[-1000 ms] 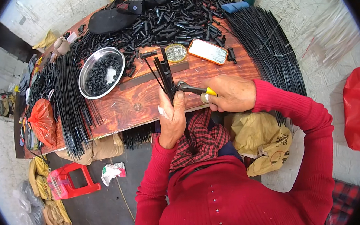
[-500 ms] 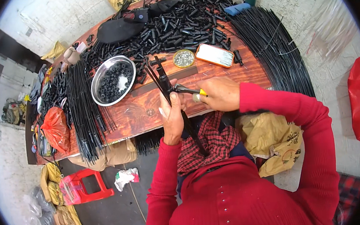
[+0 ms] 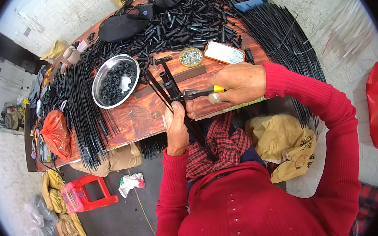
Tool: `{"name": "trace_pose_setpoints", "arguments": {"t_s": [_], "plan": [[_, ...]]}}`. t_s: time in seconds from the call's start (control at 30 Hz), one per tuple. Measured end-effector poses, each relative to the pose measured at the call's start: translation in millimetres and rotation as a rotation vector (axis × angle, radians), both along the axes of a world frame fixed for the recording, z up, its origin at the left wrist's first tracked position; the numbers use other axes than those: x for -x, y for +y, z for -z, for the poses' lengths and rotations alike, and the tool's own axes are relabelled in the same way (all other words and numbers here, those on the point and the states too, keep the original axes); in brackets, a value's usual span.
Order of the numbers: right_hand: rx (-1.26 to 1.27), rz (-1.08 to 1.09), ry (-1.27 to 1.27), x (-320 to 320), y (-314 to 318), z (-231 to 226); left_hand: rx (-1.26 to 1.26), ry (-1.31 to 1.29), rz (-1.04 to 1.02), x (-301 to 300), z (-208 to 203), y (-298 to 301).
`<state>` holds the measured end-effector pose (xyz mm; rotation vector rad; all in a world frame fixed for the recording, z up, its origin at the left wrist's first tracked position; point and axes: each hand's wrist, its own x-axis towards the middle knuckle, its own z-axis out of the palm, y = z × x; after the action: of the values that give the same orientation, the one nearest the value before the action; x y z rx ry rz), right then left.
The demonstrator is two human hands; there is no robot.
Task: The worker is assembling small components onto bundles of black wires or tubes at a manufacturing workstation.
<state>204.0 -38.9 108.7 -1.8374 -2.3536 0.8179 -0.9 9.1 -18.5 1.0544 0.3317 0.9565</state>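
My left hand [image 3: 177,130] is closed around a bundle of thin black rods [image 3: 198,135], which runs down toward my lap. Above its thumb stands a black ribbed tubular fitting [image 3: 171,89], its open end up and tilted a little left. A T-shaped black piece [image 3: 163,60] sticks up behind the fitting. In my right hand [image 3: 241,83], fingers wrapped round the handle, is a pair of pliers [image 3: 201,92] with yellow on the grip. The jaws meet the fitting's side near its lower end; what lies between them is too small to make out.
A steel bowl [image 3: 94,91] of small black rings sits left on the wooden table [image 3: 146,117]. Beyond my hands are a round tin of small metal bits [image 3: 191,57] and an orange-rimmed tray [image 3: 224,52]. Black fittings pile behind; rod bundles [image 3: 277,43] flank both sides.
My right hand has moved right and slightly away from me, and the pliers lie nearer level. More of the fitting shows above my left hand, which keeps its grip.
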Motion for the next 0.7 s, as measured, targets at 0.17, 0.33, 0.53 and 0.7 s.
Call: {"name": "trace_pose_setpoints", "arguments": {"t_s": [0.17, 0.33, 0.53, 0.7], "plan": [[0.035, -0.001, -0.008, 1, -4, -8, -0.011, 0.057, -0.022, -5, -2, -4], [0.055, 0.002, -0.035, 5, -6, -13, -0.12, 0.119, -0.041, -6, 4, -5], [-0.011, 0.039, -0.066, 8, -11, -2, -0.19, 0.176, -0.176, -15, 7, -11], [0.562, 0.217, 0.427, 4, 1, 10, 0.01, 0.015, -0.021, -6, -8, -10]]}}
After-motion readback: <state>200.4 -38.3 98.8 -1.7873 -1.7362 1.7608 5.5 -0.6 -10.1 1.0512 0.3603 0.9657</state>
